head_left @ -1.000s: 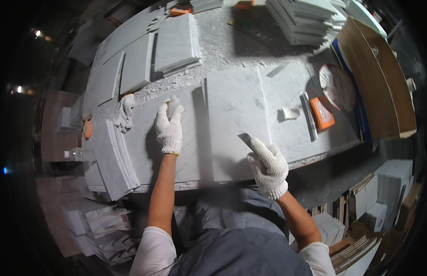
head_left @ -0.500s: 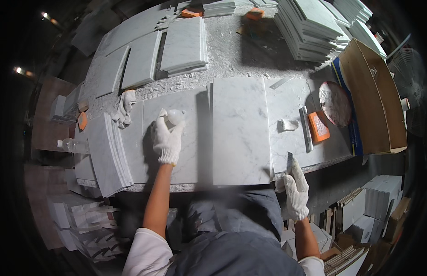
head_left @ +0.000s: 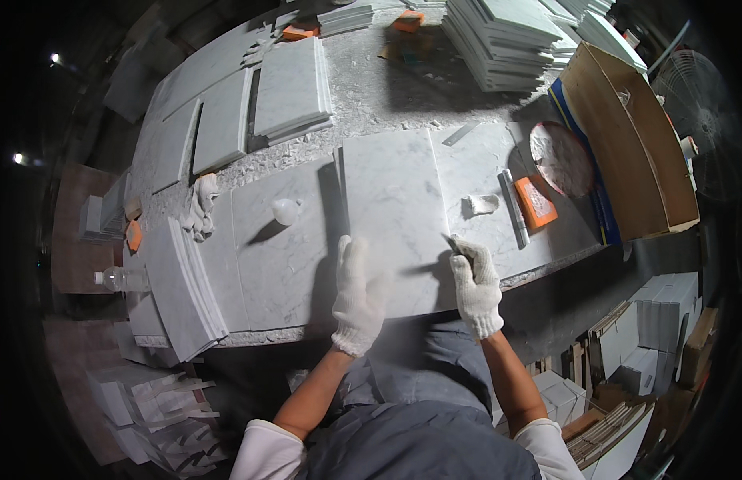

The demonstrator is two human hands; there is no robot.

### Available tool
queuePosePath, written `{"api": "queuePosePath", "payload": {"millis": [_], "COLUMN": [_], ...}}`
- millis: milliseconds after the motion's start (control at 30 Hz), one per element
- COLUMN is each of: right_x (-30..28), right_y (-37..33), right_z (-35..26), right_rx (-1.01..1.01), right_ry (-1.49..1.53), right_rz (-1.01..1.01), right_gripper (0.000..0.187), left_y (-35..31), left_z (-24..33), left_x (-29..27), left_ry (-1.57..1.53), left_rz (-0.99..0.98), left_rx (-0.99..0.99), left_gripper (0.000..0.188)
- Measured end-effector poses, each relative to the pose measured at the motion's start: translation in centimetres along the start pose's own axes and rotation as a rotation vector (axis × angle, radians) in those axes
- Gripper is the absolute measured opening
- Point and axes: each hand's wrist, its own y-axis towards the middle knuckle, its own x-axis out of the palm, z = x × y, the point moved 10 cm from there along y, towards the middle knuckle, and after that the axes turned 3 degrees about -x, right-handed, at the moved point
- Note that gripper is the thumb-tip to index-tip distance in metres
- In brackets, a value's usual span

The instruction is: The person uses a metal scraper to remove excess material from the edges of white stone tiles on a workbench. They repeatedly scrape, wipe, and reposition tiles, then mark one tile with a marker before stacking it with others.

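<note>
A white marble tile (head_left: 393, 172) lies in front of me, raised on the slabs that cover the near side of the worktable. My left hand (head_left: 359, 300), in a white knitted glove, is at its near left edge, fingers stretched out and partly blurred. Over the tile's near right edge is my gloved right hand (head_left: 476, 292), closed around a small, thin metal blade (head_left: 450, 241) whose dark tip sticks out by the fingers. A white, rounded, bulb-like thing (head_left: 287, 211) sits on the slab to the left, apart from both hands.
At right lie a white crumpled cloth (head_left: 481, 205), a marker-like tube (head_left: 514, 210), an orange block (head_left: 536, 202), a round dish (head_left: 561, 158) and an open cardboard box (head_left: 631, 144). Tile stacks (head_left: 503, 44) stand at the back. Leftward are a spare glove (head_left: 200, 206) and leaning tiles (head_left: 187, 288).
My left hand has let go of the bulb-like thing and moved right and nearer, to the tile's edge. My right hand has come up and left over the tile with the blade.
</note>
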Motion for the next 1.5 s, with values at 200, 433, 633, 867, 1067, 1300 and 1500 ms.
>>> {"api": "queuePosePath", "payload": {"millis": [200,433,633,867,1067,1300,1500], "right_x": [-0.1,-2.0,-4.6,-14.0,-21.0,-21.9,-20.9], "right_y": [-0.1,-4.6,-6.7,0.7,7.3,12.2,14.6], "right_z": [-0.4,-0.2,2.2,2.0,1.4,2.5,3.5], "right_rx": [0.045,0.148,0.338,0.223,0.214,0.196,0.100], "right_ry": [0.076,0.212,0.355,0.234,0.040,-0.182,-0.449], "right_rz": [-0.008,-0.059,-0.007,0.267,0.412,0.279,0.210], "right_gripper": [0.027,0.015,0.026,0.036,0.047,0.034,0.028], "left_y": [-0.7,-4.8,-7.5,-3.6,-2.3,-2.5,-2.6], "left_z": [0.0,1.3,2.2,3.2,4.5,3.6,3.5], "left_x": [0.7,0.1,-0.5,-2.1,0.5,1.1,1.2], "left_ry": [0.011,-0.076,-0.085,0.224,0.200,0.252,0.253], "left_rz": [-0.075,-0.176,-0.254,-0.101,-0.123,-0.160,-0.169], "left_rx": [-0.014,-0.059,-0.123,0.142,0.268,0.242,0.233], "left_gripper": [0.066,0.074,0.076,0.063,0.054,0.047,0.047]}}
